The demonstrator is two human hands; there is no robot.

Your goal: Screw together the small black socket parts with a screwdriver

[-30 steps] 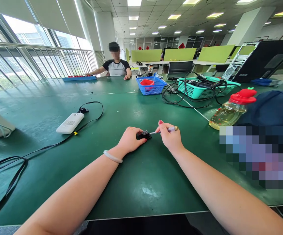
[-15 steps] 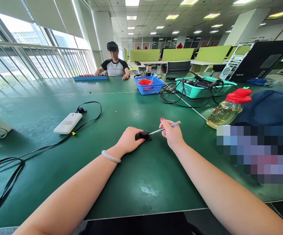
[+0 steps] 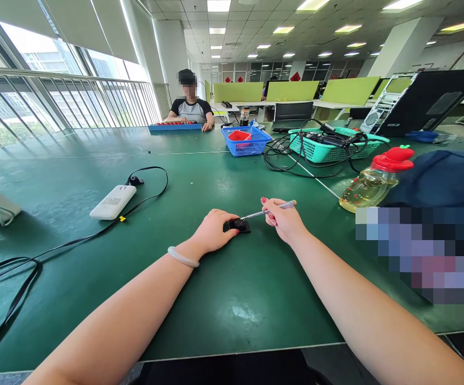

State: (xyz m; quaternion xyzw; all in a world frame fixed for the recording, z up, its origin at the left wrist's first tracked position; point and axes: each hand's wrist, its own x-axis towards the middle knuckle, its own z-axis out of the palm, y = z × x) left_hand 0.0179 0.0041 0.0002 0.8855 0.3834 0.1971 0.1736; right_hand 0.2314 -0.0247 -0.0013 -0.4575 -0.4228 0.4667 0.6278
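Near the middle of the green table point(image 3: 216, 299), my left hand point(image 3: 213, 231) is closed around the left side of a small black part point(image 3: 241, 226), thumb at its near edge. The part lies on the tabletop; its finer details are too small to tell. Between the fingers of my right hand point(image 3: 283, 220) is a slim silver pen-shaped tool point(image 3: 261, 212) with a tan rear end. It slants down to the left, and its thin tip meets the top of the black part or hovers just over it; I cannot tell which.
At left lie a white power bank point(image 3: 113, 202) and a black cable point(image 3: 67, 243). Toward the back stand a blue basket point(image 3: 248, 147) and a teal basket point(image 3: 316, 152) with tangled cables. A red-lidded bottle point(image 3: 370, 187) is at right. Across the table, a person point(image 3: 192, 107) has a blue tray point(image 3: 175, 127).
The tool's tip has shifted slightly left and away from me over the black part. Across the table, the blue tray has slid right, closer in front of the person.
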